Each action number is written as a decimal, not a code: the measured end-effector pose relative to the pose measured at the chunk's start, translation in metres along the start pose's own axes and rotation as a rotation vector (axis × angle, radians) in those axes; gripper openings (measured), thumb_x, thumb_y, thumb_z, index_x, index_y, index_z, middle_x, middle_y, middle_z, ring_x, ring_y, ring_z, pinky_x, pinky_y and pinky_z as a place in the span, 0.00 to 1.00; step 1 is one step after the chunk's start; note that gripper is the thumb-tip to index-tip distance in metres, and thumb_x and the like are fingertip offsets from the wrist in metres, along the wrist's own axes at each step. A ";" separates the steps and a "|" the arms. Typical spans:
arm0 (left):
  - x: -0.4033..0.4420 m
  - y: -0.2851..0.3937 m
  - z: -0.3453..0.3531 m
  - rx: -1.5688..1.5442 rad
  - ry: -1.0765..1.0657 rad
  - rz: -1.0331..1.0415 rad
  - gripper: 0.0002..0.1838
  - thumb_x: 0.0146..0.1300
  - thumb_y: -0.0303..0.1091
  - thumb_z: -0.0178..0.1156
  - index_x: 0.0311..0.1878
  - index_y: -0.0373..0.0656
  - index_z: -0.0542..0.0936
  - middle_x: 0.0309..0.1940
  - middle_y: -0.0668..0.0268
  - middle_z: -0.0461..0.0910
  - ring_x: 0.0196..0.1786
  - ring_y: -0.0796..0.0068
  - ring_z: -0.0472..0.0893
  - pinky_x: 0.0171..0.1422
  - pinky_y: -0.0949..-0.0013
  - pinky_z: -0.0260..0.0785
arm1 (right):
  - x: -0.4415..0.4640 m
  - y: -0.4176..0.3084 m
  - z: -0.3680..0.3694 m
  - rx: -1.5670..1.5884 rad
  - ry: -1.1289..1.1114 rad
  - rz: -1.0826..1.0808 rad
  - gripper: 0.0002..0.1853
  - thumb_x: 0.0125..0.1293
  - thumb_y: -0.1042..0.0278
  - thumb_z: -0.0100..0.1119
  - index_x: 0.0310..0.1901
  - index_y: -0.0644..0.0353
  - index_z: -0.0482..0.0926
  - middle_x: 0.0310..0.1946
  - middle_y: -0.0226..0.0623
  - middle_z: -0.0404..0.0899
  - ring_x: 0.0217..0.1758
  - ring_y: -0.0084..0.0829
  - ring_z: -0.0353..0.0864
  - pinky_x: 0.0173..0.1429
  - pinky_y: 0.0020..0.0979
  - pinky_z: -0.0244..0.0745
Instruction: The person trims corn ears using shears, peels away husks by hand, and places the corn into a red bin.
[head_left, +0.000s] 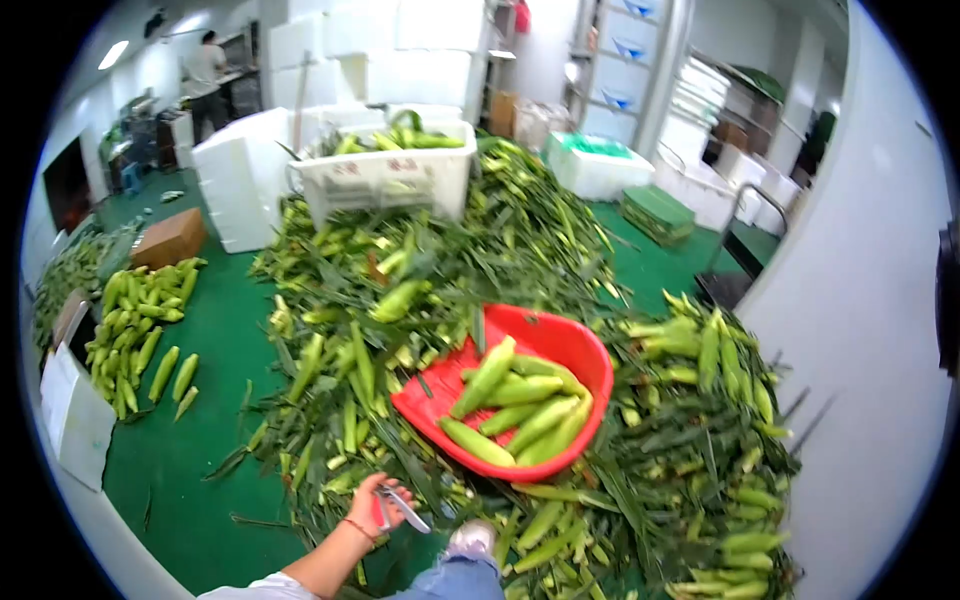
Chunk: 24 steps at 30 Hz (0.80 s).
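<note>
My left hand [372, 503] is at the bottom, palm turned partly up, its fingers around a small silver-bladed hand tool [410, 514] with a red part. A red cord circles that wrist. My right hand is out of view. Ahead and to the right of my left hand lies a red plastic scoop-shaped basin [597, 362], tilted on a heap of leaves. Several ears of corn [540, 428] in green husks rest inside it. Cut corn husks and leaves [440, 275] surround the basin and reach close to my left hand.
Behind the heap, a white crate [385, 185] holds more corn. A pile of husked-in corn ears [135, 320] lies left on the green floor [215, 440], near a cardboard box [168, 238]. A white wall [860, 330] bounds the right side, with a trolley [740, 270] beside it. One person [205, 80] stands far back.
</note>
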<state>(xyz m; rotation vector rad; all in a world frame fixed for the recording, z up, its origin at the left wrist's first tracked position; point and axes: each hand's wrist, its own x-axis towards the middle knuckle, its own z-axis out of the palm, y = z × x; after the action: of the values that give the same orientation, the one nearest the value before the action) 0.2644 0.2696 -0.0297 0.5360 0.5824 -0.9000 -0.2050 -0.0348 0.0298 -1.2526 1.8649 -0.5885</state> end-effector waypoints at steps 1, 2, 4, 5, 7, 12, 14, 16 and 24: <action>-0.014 -0.005 -0.002 0.027 -0.095 0.013 0.15 0.59 0.46 0.59 0.40 0.45 0.75 0.34 0.58 0.78 0.43 0.54 0.78 0.52 0.51 0.71 | 0.044 0.047 0.011 -0.448 -0.137 -0.152 0.25 0.66 0.48 0.47 0.49 0.63 0.78 0.40 0.44 0.80 0.42 0.37 0.76 0.47 0.35 0.73; -0.031 -0.010 0.014 0.065 -0.187 -0.008 0.15 0.59 0.47 0.59 0.42 0.47 0.76 0.38 0.59 0.78 0.45 0.53 0.78 0.53 0.50 0.71 | 0.085 0.089 0.022 -1.072 -0.176 -0.399 0.18 0.66 0.56 0.48 0.48 0.59 0.78 0.37 0.42 0.79 0.42 0.38 0.77 0.45 0.36 0.73; -0.061 -0.024 0.055 0.150 -0.278 0.044 0.19 0.58 0.47 0.59 0.51 0.53 0.74 0.45 0.60 0.76 0.48 0.51 0.77 0.53 0.49 0.71 | 0.107 0.142 0.045 -0.790 -0.141 -0.498 0.12 0.67 0.60 0.48 0.43 0.57 0.77 0.35 0.38 0.77 0.40 0.35 0.76 0.43 0.36 0.72; -0.058 -0.027 0.060 0.277 -0.313 0.036 0.24 0.57 0.47 0.60 0.57 0.56 0.70 0.46 0.60 0.76 0.49 0.52 0.77 0.54 0.50 0.71 | 0.078 0.141 0.055 -0.075 -0.111 -0.424 0.15 0.67 0.56 0.49 0.39 0.59 0.77 0.35 0.36 0.76 0.39 0.32 0.75 0.43 0.35 0.71; -0.046 -0.029 0.068 0.536 -0.392 0.046 0.35 0.56 0.44 0.62 0.66 0.60 0.60 0.48 0.60 0.75 0.50 0.54 0.77 0.54 0.53 0.71 | 0.056 0.115 0.086 -0.117 -0.188 -0.348 0.20 0.70 0.55 0.46 0.51 0.64 0.75 0.48 0.51 0.76 0.52 0.43 0.75 0.57 0.37 0.67; 0.005 -0.077 0.106 1.232 -0.445 -0.098 0.49 0.43 0.17 0.51 0.72 0.57 0.49 0.45 0.62 0.72 0.49 0.65 0.76 0.52 0.63 0.70 | 0.033 0.127 0.115 -0.099 -0.276 -0.307 0.26 0.65 0.51 0.53 0.57 0.64 0.70 0.53 0.50 0.73 0.55 0.43 0.73 0.57 0.39 0.69; 0.032 -0.111 0.101 1.427 -0.568 -0.198 0.49 0.41 0.15 0.52 0.71 0.52 0.51 0.43 0.63 0.72 0.46 0.70 0.74 0.50 0.68 0.68 | 0.052 0.126 0.108 -0.138 -0.206 -0.349 0.22 0.63 0.57 0.55 0.53 0.64 0.73 0.50 0.49 0.75 0.53 0.45 0.75 0.55 0.39 0.70; 0.045 -0.147 0.107 1.756 -0.687 -0.225 0.47 0.42 0.17 0.55 0.70 0.49 0.53 0.43 0.65 0.71 0.46 0.71 0.73 0.50 0.69 0.67 | 0.082 0.134 0.098 -0.195 -0.114 -0.422 0.19 0.62 0.60 0.57 0.50 0.64 0.75 0.47 0.49 0.77 0.51 0.47 0.75 0.54 0.39 0.70; 0.126 -0.307 0.206 2.486 -1.739 1.192 0.36 0.42 0.35 0.64 0.60 0.51 0.68 0.65 0.47 0.60 0.62 0.46 0.64 0.58 0.52 0.61 | 0.264 0.041 0.015 -0.552 0.271 -0.876 0.14 0.54 0.80 0.50 0.43 0.61 0.76 0.40 0.48 0.76 0.47 0.48 0.74 0.55 0.42 0.68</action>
<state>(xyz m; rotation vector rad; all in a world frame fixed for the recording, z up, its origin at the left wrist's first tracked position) 0.1179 -0.0921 -0.0215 -1.5950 2.8443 0.0546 -0.2658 -0.2584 -0.1035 -2.5056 1.6737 -0.7334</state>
